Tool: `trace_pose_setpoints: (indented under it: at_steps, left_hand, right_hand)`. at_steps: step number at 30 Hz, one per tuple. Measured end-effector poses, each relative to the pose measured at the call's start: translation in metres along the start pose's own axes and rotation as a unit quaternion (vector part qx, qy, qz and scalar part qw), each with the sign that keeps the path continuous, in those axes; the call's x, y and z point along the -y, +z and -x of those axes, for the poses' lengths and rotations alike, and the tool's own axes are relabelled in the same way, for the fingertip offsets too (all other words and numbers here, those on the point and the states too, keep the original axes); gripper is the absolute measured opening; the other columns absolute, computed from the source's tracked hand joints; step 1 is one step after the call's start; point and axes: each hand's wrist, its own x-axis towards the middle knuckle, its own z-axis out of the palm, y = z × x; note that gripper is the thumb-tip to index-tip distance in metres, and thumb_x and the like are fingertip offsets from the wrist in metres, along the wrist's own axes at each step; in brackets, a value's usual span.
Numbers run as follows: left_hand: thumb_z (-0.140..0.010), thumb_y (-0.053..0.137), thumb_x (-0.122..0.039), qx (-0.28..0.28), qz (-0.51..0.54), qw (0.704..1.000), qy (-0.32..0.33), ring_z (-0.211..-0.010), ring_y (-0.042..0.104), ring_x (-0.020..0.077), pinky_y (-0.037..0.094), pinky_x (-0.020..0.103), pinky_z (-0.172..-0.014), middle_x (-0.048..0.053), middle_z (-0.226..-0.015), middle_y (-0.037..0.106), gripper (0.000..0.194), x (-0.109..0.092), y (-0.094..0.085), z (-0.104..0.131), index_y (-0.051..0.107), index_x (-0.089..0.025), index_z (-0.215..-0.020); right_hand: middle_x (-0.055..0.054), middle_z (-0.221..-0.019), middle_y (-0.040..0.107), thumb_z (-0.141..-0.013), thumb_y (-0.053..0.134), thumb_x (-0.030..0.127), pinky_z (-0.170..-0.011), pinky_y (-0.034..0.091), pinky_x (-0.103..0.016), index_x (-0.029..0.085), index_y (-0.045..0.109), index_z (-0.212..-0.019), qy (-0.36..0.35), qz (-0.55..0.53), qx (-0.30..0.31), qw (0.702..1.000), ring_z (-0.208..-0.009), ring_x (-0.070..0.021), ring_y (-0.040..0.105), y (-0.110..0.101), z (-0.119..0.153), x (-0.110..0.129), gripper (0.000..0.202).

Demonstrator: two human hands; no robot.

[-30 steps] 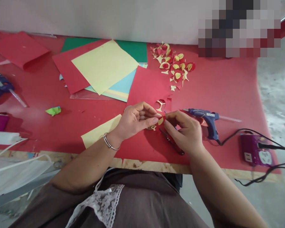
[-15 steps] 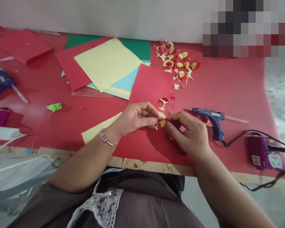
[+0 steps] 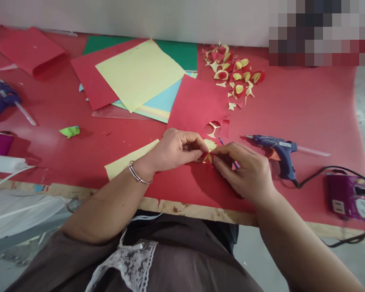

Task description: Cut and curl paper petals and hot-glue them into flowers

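Note:
Between the fingertips of my two hands is a small red and yellow paper piece (image 3: 207,158). My left hand (image 3: 182,150) pinches it from the left, with thumb and forefinger closed. From the right, my right hand (image 3: 243,168) pinches its other side. Just beyond the fingertips lies a pale yellow paper piece (image 3: 211,144). A blue pen-like stick (image 3: 221,141) and a dark tool, mostly covered, lie under my right hand. Past them rests a red paper sheet (image 3: 197,99) with a round hole cut in its lower right corner.
A blue glue gun (image 3: 276,148) lies to the right, its cord running by a purple power socket (image 3: 340,194). Another glue gun (image 3: 3,99) is at far left. Cut paper petals and scraps (image 3: 231,71) and stacked sheets (image 3: 140,75) lie at the back.
The view has shifted slightly. Both hands stay together at the paper piece, which now appears turned, showing more of its yellow folds below the fingertips.

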Motion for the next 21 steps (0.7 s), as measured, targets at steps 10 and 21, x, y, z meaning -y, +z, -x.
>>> trace_pose_setpoints:
  at_steps: [10,21]
  left_hand:
    - [-0.089,0.076,-0.018,0.009,-0.096,0.995,0.028,-0.081,0.078,0.016,0.059,0.024,-0.073,0.006,-0.087,0.082,0.005,0.003,-0.004,0.003,0.078,-0.016,-0.093]
    - [-0.096,0.073,-0.019,0.031,0.081,0.996,0.005,-0.074,0.072,0.0119,0.06,0.027,-0.076,0.004,-0.081,0.076,0.007,0.007,-0.011,-0.005,0.068,-0.016,-0.093]
  right_hand:
    - [-0.001,-0.084,0.074,-0.1,0.065,0.017,-0.06,0.049,-0.026,0.022,0.072,-0.1,-0.014,0.001,0.025,1.0,-0.064,-0.0126,0.064,-0.002,-0.003,0.0,0.009]
    - [-0.001,-0.083,0.075,-0.1,0.064,0.015,-0.064,0.053,-0.026,0.023,0.071,-0.1,-0.044,-0.012,0.013,0.999,-0.069,-0.0142,0.068,0.005,-0.016,-0.001,0.011]
